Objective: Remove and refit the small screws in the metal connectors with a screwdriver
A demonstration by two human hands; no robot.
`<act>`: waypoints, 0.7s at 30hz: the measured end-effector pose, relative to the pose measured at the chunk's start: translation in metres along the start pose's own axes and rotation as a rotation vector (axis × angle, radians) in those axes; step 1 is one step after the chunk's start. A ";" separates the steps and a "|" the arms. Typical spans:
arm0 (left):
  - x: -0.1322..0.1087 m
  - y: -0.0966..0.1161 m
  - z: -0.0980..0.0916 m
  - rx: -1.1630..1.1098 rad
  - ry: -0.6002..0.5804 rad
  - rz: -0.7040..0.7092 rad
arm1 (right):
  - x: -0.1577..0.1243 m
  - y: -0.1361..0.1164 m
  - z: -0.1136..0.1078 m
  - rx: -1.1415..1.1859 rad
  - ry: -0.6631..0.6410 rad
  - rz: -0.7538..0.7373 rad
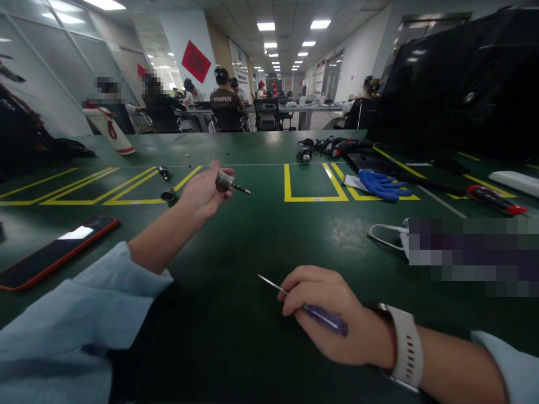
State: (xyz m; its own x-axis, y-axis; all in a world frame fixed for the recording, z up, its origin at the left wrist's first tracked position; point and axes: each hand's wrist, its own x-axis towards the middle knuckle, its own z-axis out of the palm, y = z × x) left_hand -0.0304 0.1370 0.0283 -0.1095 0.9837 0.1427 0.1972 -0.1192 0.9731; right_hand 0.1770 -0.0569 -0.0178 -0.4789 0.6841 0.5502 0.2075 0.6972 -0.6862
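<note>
Raised over the left middle of the green table, my left hand (202,193) is closed around a small grey cylindrical motor (224,180). A thin dark shaft sticks out of its end to the right. Lower and to the right, my right hand (324,314) grips a screwdriver (326,318) with a translucent purple handle. Its thin metal blade points up and left, apart from the motor. Behind my left hand lie a dark metallic cylindrical part (164,173) and a dark round cap-like part (168,194).
Yellow tape marks rectangles on the green table (236,241). An orange-edged phone (61,252) lies at left, a paper cup (110,130) behind it. At right are blue gloves (381,184), a red-and-black screwdriver (494,200), a coiled cable (326,146) and a large black monitor (455,90). People sit beyond.
</note>
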 end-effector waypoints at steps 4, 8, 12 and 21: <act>-0.066 0.027 0.010 -0.442 -0.216 -0.267 | 0.003 0.004 -0.010 0.308 0.205 0.228; -0.111 0.027 0.005 -0.356 -0.320 -0.168 | 0.006 0.009 -0.021 0.696 0.401 0.349; -0.121 0.003 0.001 0.084 -0.379 0.304 | 0.010 0.006 -0.029 0.922 0.483 0.451; -0.121 -0.033 0.018 0.405 -0.693 0.623 | -0.002 0.007 -0.019 0.686 0.244 0.434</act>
State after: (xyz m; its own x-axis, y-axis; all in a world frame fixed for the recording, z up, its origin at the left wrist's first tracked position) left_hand -0.0062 0.0245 -0.0240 0.6892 0.6389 0.3418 0.3557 -0.7093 0.6086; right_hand 0.1959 -0.0492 -0.0148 -0.2623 0.9431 0.2045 -0.2706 0.1315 -0.9537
